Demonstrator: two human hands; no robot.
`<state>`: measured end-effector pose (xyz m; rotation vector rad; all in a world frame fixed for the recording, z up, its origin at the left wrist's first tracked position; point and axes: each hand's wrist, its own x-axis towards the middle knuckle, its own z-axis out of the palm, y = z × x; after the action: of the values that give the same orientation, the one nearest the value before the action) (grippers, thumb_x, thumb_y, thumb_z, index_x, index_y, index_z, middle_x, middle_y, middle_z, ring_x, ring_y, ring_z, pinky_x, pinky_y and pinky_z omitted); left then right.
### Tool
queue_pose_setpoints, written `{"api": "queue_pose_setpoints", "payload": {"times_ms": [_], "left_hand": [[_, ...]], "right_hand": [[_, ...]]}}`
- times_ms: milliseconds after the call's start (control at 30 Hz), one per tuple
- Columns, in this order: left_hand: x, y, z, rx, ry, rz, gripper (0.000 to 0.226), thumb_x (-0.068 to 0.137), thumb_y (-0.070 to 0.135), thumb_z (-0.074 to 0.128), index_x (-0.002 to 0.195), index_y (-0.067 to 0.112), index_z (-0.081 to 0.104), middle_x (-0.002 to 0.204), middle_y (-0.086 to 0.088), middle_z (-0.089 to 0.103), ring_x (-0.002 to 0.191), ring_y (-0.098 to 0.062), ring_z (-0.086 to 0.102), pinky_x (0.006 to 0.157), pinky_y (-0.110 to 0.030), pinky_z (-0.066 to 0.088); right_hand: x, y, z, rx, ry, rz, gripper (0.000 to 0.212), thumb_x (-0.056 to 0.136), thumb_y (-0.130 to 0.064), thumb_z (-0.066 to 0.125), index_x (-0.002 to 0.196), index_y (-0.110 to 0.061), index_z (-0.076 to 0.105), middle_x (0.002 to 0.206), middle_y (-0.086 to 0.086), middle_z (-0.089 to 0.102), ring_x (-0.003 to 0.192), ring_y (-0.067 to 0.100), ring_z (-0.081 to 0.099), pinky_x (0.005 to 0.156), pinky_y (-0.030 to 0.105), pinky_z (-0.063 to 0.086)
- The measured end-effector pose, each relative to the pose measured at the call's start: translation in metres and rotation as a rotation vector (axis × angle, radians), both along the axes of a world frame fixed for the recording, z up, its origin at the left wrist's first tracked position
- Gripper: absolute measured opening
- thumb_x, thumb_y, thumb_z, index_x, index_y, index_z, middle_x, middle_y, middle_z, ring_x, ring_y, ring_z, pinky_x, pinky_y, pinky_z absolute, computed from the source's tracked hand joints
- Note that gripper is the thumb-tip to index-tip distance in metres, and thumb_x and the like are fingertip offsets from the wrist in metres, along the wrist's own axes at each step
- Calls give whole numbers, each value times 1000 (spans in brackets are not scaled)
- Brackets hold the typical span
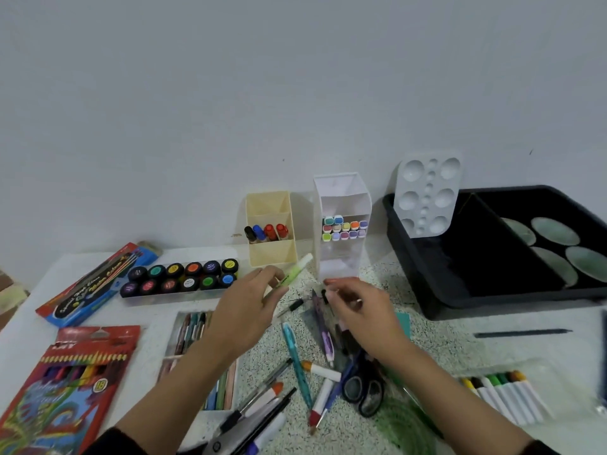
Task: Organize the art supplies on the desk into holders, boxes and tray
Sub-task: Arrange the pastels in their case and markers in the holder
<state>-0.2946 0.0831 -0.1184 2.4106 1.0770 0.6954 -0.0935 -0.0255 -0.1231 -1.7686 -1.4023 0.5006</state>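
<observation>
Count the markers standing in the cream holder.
4, all in the middle compartment of the cream holder, left to right: black marker, blue marker, first red marker, second red marker. Its walls could hide others.

Black sleeves (108,443), pushed-up cuffs, bare forearms (184,382)

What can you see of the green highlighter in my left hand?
The highlighter looks like light green plastic, its whitish end pointing up and right, in front of the cream holder. It is tilted above the desk, pinched low down by the left hand. Blur hides any print.
</observation>
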Motion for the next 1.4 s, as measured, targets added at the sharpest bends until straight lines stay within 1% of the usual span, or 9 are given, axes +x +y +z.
{"api": "queue_pose_setpoints", "payload": {"times_ms": [167,333,533,667,733,900,1133,1300,1400], "left_hand": [[20,-21,38,-86,-211,-142,13,99,37,57,108,32,64,89,18,64,80,0,55,67,-16,43],[42,-26,58,-49,-270,-190,15,97,35,60,111,38,63,89,32,60,82,-7,54,69,-18,41],[60,-22,68,15,-270,-134,33,89,51,60,116,34,69,92,22,64,80,-12,53,71,-20,42],[73,-16,77,48,-356,14,22,98,40,55,117,34,66,98,14,58,78,-15,55,71,-20,41],[83,-6,80,86,-330,53,22,98,39,57,119,33,65,108,11,54,74,-17,54,73,-22,44],[100,18,76,125,-243,114,19,98,34,61,117,34,64,122,9,44,81,-11,56,77,-21,45],[102,29,73,81,-242,22,18,101,31,58,117,30,64,141,9,43,82,-6,62,76,-19,46],[100,41,80,65,-222,-19,38,102,30,57,138,33,49,139,18,49,84,-4,63,72,-10,42],[99,49,73,72,-174,-66,33,101,33,57,133,25,59,150,11,45,81,-9,64,80,-22,49]], "right_hand": [[2,6,42,56,331,85,30,94,-39,64,123,-32,60,101,-8,70,92,11,70,81,30,59],[11,4,65,183,501,93,11,98,-11,63,107,-6,66,94,4,72,82,21,70,66,24,53],[36,-3,85,183,852,127,16,104,-10,50,110,3,57,91,12,70,78,24,62,58,26,52],[47,-5,88,-26,1127,177,19,105,-12,47,114,0,59,86,13,68,82,32,61,79,48,55],[52,-5,88,-113,1137,198,23,105,-14,47,124,-2,54,83,14,66,75,30,65,77,51,55],[58,-1,91,-93,1044,132,18,105,-9,47,122,-8,53,78,13,66,57,20,54,50,28,47],[58,15,95,-72,1007,-6,12,103,-3,48,111,-2,57,91,21,67,58,15,51,58,30,42],[52,22,101,-5,912,-7,12,99,1,55,111,3,56,92,26,69,64,24,63,63,30,56],[47,28,103,14,821,-42,15,96,1,60,107,11,61,93,28,68,67,28,67,68,32,61]]}}
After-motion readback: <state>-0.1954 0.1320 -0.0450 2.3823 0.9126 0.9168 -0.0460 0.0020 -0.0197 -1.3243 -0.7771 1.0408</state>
